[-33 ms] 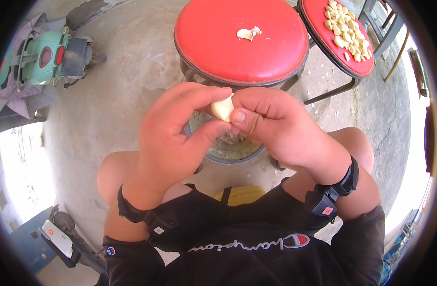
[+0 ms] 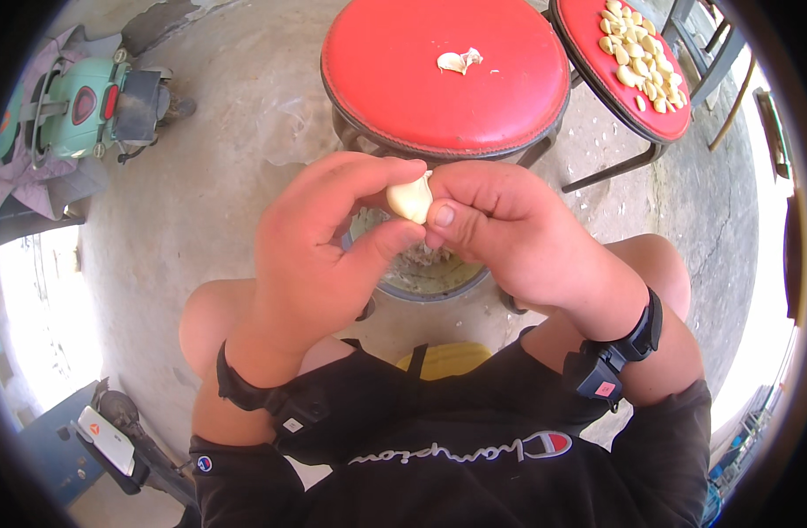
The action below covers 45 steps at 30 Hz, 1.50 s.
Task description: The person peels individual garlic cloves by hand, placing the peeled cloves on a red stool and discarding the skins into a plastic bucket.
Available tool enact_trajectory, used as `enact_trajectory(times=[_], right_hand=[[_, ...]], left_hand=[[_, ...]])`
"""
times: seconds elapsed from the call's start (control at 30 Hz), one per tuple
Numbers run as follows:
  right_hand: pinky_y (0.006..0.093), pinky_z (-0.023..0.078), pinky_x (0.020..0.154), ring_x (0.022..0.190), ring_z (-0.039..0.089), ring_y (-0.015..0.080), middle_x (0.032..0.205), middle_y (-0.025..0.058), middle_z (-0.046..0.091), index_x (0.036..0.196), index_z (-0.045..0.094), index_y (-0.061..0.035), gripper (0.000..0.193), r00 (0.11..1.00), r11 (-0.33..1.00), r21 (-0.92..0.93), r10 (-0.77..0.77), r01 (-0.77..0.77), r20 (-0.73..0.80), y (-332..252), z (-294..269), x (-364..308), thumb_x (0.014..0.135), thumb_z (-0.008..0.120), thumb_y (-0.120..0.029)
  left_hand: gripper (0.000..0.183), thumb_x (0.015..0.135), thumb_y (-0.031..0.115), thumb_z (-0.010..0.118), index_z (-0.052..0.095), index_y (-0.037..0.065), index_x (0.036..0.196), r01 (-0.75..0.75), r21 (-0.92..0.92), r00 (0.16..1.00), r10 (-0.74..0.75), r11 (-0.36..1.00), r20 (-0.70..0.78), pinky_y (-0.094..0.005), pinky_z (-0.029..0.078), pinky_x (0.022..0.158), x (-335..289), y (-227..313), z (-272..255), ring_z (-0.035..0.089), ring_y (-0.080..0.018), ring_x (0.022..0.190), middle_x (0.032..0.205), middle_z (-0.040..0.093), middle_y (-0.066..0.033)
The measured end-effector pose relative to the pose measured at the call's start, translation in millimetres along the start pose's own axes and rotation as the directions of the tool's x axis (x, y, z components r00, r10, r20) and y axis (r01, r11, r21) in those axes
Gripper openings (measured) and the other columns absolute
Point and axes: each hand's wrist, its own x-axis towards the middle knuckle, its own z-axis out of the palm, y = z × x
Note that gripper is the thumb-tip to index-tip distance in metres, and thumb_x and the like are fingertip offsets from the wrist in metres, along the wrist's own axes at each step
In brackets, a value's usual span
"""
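A pale garlic clove (image 2: 409,201) is held up between my two hands, above a round basin (image 2: 431,293). My left hand (image 2: 320,238) grips it from the left between thumb and index finger. On the clove's other side, my right hand (image 2: 509,216) is closed, its thumb and bent index finger pinching the clove's right edge. A bit of skin seems to show at the top there, but the fingertips hide most of it. Whitish scraps lie in the basin, partly covered by my hands.
Straight ahead stands a red round stool (image 2: 403,97) with a few garlic pieces (image 2: 459,62) on it. A second red stool (image 2: 671,123) at the far right bears many peeled cloves (image 2: 641,57). A green scooter (image 2: 78,106) is parked at the left. White flakes dot the floor.
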Motion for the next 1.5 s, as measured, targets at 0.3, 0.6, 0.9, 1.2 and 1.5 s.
enact_trajectory(times=[0.3, 0.6, 0.9, 1.2, 1.5], right_hand=[[0.0264, 0.041, 0.061, 0.069, 0.045, 0.0069, 0.073, -0.0017, 0.052, 0.091, 0.065, 0.0005, 0.017, 0.993, 0.985, 0.15, 0.069, -0.083, 0.097, -17, -8, -3, 0.1, 0.059, -0.012], [0.0228, 0.038, 0.063, 0.073, 0.043, 0.0045, 0.079, -0.0039, 0.053, 0.096, 0.063, -0.0002, 0.013, 0.996, 0.995, -0.044, -0.087, 0.086, -0.027, -3, 2, -4, 0.101, 0.06, -0.012], [0.0287, 0.038, 0.054, 0.061, 0.043, 0.0083, 0.065, 0.0013, 0.049, 0.077, 0.055, 0.0003, 0.014, 0.949, 0.955, -0.039, -0.296, 0.293, -0.105, 5, 5, -2, 0.091, 0.059, -0.002], [0.0262, 0.033, 0.048, 0.056, 0.039, 0.0046, 0.059, -0.0019, 0.046, 0.065, 0.051, -0.0019, 0.018, 0.953, 0.965, -0.096, -0.256, 0.243, -0.162, 5, 7, -2, 0.081, 0.059, -0.001], [0.0291, 0.036, 0.047, 0.052, 0.044, 0.008, 0.056, 0.0045, 0.049, 0.063, 0.051, -0.0007, 0.019, 0.97, 0.96, -0.228, -0.196, 0.16, -0.145, -12, -11, -1, 0.079, 0.062, -0.004]], left_hand=[[0.037, 0.087, -0.003, 0.07, 0.062, -0.004, 0.123, -0.019, -0.196, 1.0, 0.016, 0.98, -0.015, -0.0323, 0.051, 0.091, 2, 2, 1, 0.063, -0.0193, 0.102, 0.114, 0.062, -0.0118], [0.04, 0.079, -0.004, 0.074, 0.066, 0.0, 0.118, -0.129, 0.013, 0.991, 0.13, 0.992, -0.044, -0.0322, 0.051, 0.087, 5, -1, 2, 0.064, -0.0224, 0.1, 0.112, 0.064, -0.0127], [0.042, 0.081, -0.007, 0.071, 0.061, -0.003, 0.122, -0.139, 0.07, 0.989, 0.136, 0.988, 0.057, -0.0332, 0.05, 0.092, 3, 3, -4, 0.061, -0.0223, 0.108, 0.12, 0.06, -0.015], [0.038, 0.085, -0.008, 0.07, 0.062, -0.003, 0.122, 0.022, -0.401, 1.0, -0.027, 0.916, -0.007, -0.0324, 0.05, 0.094, 1, 3, 8, 0.063, -0.0193, 0.104, 0.115, 0.065, -0.0099], [0.031, 0.092, 0.005, 0.063, 0.06, -0.005, 0.121, 0.256, -0.594, 0.967, -0.209, 0.763, 0.148, -0.0312, 0.053, 0.086, 4, 0, -3, 0.065, -0.0169, 0.098, 0.109, 0.067, -0.0114]])
